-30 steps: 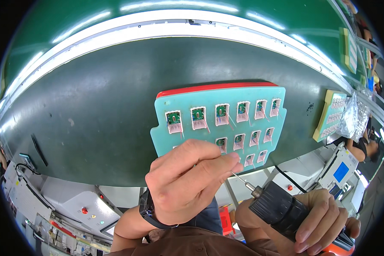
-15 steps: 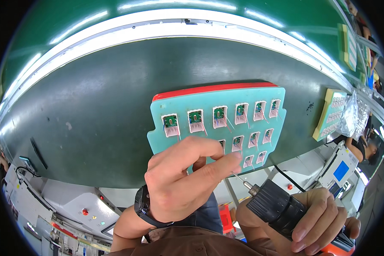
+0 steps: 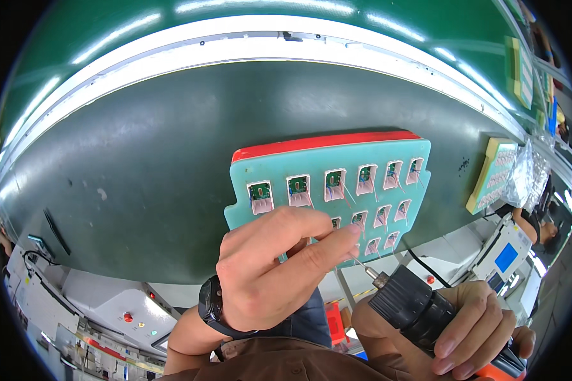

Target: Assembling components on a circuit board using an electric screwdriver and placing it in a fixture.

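Note:
My right hand point(image 3: 483, 327) is wrapped round a black electric screwdriver point(image 3: 419, 305) with an orange part at its lower end. The thin metal bit point(image 3: 361, 263) points up and left toward my left fingertips. My left hand point(image 3: 273, 260), with a black watch on the wrist, is closed in a pinch at the bit's tip; whatever lies between thumb and finger is too small or hidden to name. Beyond it lies a turquoise foam tray point(image 3: 254, 170) with a red far edge. White housings point(image 3: 298, 190) with green circuit boards and thin wires sit in its slots; my left hand hides several.
The tray rests on a dark green bench point(image 3: 140, 159). A second, yellow-edged tray point(image 3: 489, 174) and clear plastic bags point(image 3: 521, 174) are at the right. Black tweezers point(image 3: 57, 232) lie at the left. White machines point(image 3: 127, 305) stand along the near side; other people are at the far right.
The tray and bench appear slightly lower in view, the tray also a little further right. Both hands and the screwdriver keep almost the same pose.

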Motion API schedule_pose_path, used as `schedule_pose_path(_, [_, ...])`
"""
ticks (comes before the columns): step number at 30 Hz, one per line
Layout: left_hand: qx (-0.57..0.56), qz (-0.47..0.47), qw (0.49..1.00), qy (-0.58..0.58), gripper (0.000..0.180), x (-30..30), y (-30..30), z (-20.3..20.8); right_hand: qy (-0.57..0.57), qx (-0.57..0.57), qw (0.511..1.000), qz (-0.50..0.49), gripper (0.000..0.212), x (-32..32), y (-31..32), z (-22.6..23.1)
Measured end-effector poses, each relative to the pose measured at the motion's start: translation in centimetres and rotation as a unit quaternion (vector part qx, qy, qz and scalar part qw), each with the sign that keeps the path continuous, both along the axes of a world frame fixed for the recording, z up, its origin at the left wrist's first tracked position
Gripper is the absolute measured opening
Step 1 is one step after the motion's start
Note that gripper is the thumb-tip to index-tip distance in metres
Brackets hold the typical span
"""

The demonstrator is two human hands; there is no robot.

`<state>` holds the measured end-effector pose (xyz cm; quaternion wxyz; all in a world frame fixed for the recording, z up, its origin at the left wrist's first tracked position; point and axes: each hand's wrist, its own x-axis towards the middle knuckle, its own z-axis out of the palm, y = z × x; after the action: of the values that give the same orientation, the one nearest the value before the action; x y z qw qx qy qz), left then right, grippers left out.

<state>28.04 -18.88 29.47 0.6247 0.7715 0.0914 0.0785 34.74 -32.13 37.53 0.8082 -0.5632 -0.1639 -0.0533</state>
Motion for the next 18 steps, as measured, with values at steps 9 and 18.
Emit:
schedule_pose_path(9, [-0.011,0.031,0.999,0.002,0.034,0.7,-0.1,0.1,0.005,-0.002,1.0,0.013,0.042,0.4,0.3,0.2])
schedule_pose_path(18, [0.005,0.037,0.999,-0.006,0.031,1.0,0.1,-0.3,-0.01,0.035,0.999,-0.012,0.04,0.6,1.1,-0.4])
